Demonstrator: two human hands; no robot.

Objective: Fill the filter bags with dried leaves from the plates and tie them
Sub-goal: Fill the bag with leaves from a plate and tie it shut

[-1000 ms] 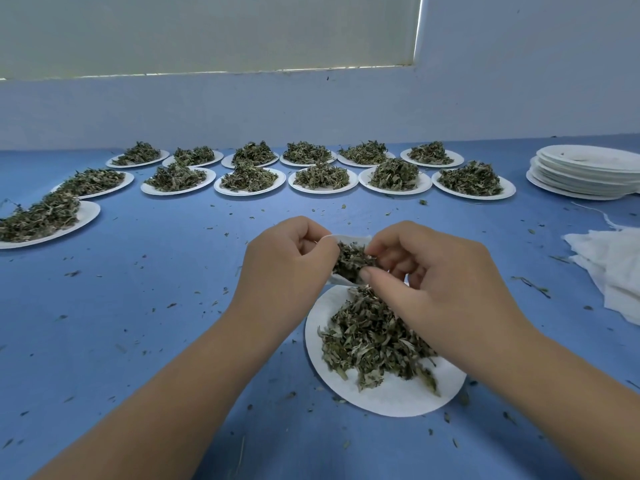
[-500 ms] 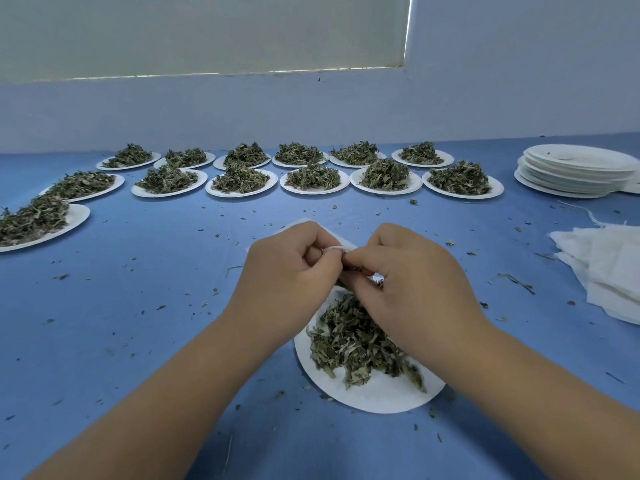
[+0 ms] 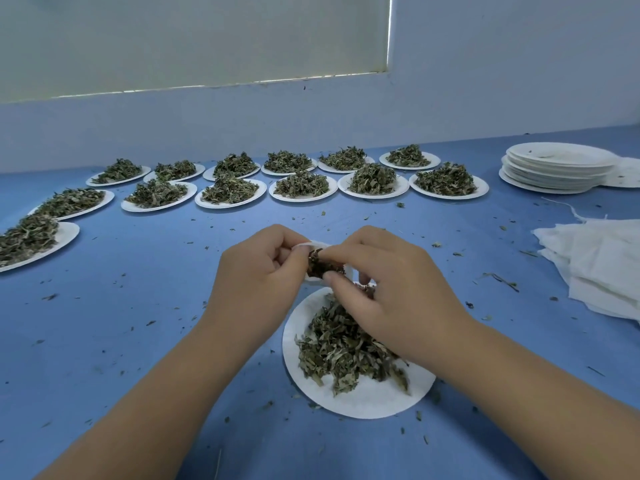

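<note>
Both hands are working just above the near plate [image 3: 367, 400], a round white paper plate that is lying on the blue bench [image 3: 138, 306]. It is carrying one loose heap of dried leaves [image 3: 343, 348], grey-green, thin and curled.

The left hand [image 3: 263, 275] is holding the single filter bag [image 3: 314, 243] by its edge. Its grip is closed tight, with thumb and curled fingers pinching the thin white material, and the bag's mouth is facing the other hand. The right hand [image 3: 391, 292] is pinching a dark clump of leaves [image 3: 323, 265] between thumb and forefinger, right at the mouth of the bag. Its other fingers are curling over the plate.

Farther back, thirteen far plates [image 3: 394, 194] of the same kind are lying in two curved rows, each one carrying its own mound of leaves.

At the right edge, a stack of empty plates [image 3: 554, 174] is standing; how many are in it I cannot tell. One single plate [image 3: 623, 178] is lying just beside it. Nearer, a pile of spare bags [image 3: 595, 268] is lying flat, soft, white and square-cornered, with loose threads sticking out. Small leaf crumbs [image 3: 500, 280] are lying all over the bench.
</note>
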